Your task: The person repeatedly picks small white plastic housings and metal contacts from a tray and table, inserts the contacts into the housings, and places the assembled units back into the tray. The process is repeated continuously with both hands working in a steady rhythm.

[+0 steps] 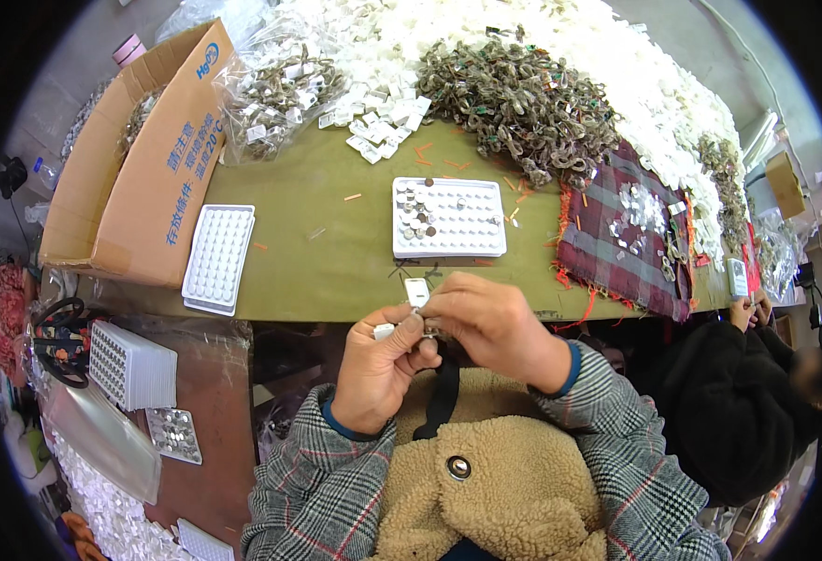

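Observation:
My left hand [373, 365] and my right hand [490, 323] meet in front of my chest, just off the table's near edge. A small white plastic case [416, 291] with a slot sticks up from between their fingertips. Another small white piece [384, 331] shows at the left thumb and index finger. The right fingers are pinched together close against the left thumb; what lies between them is hidden. Beyond the hands, a white tray [448, 251] with rows of round pockets holds several small discs, some silver and some dark.
A large cardboard box [154, 187] stands at the left beside another white tray [217, 259]. Heaps of white cases [383, 122] and grey-brown looped parts [523, 103] cover the far side. A plaid cloth [616, 248] lies right. Another person [738, 402] works at the far right.

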`<act>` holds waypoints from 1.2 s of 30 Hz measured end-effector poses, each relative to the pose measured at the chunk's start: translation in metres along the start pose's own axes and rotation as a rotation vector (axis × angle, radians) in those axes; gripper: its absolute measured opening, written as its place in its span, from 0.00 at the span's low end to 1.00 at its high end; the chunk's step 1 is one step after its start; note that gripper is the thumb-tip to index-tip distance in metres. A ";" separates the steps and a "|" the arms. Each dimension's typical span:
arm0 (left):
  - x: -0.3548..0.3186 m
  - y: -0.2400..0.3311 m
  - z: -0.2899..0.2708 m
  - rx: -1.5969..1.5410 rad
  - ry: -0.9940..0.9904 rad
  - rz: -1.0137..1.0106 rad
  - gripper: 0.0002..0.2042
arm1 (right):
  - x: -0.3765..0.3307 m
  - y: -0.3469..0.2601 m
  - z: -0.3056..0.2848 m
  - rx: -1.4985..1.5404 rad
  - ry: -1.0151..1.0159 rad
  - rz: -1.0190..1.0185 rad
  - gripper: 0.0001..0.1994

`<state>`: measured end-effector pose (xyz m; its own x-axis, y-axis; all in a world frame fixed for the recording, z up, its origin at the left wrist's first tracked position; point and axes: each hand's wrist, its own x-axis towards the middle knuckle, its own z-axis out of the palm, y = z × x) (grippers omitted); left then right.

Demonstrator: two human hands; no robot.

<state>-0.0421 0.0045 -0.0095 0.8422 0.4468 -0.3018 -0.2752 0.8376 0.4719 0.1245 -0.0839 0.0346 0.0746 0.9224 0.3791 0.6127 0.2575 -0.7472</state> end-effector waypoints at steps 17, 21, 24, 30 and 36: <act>-0.001 0.005 0.010 0.439 0.053 -0.085 0.12 | -0.141 -0.011 -0.092 1.052 -0.537 0.649 0.18; 0.001 -0.007 0.010 0.469 0.017 -0.125 0.14 | -0.258 -0.038 -0.114 1.395 -0.729 1.024 0.17; 0.008 -0.020 0.016 0.560 0.002 -0.184 0.14 | -0.332 -0.072 -0.091 1.442 -0.835 0.972 0.18; 0.017 -0.039 0.040 0.750 -0.016 -0.251 0.14 | -0.415 -0.090 -0.044 1.230 -1.118 1.156 0.21; 0.020 -0.049 0.056 0.835 -0.011 -0.248 0.18 | -0.435 -0.081 -0.043 1.225 -1.032 1.097 0.21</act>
<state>0.0144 -0.0453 0.0072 0.8387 0.2751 -0.4700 0.3429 0.4038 0.8482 0.0764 -0.5181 -0.0458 -0.7160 0.4665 -0.5194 -0.2002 -0.8499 -0.4874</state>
